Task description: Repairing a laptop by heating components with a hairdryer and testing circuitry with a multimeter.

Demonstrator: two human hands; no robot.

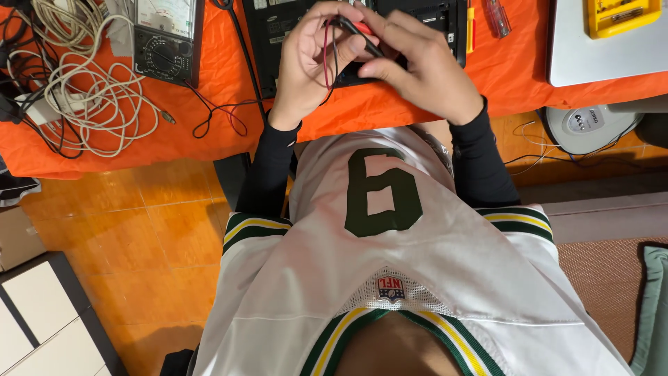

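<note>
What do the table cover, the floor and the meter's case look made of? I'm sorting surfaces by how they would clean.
The table cover looks like thin matte orange cloth or plastic sheet: it wrinkles and drapes over the edge. The floor looks like glazed orange tile, with grout lines and a soft sheen. The meter seems to have a black moulded plastic case with a clear window over its dial.

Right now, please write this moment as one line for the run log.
left hand: holds red and black probe leads | right hand: pinches red-tipped probe | under hands: black device | left: analog multimeter
</note>
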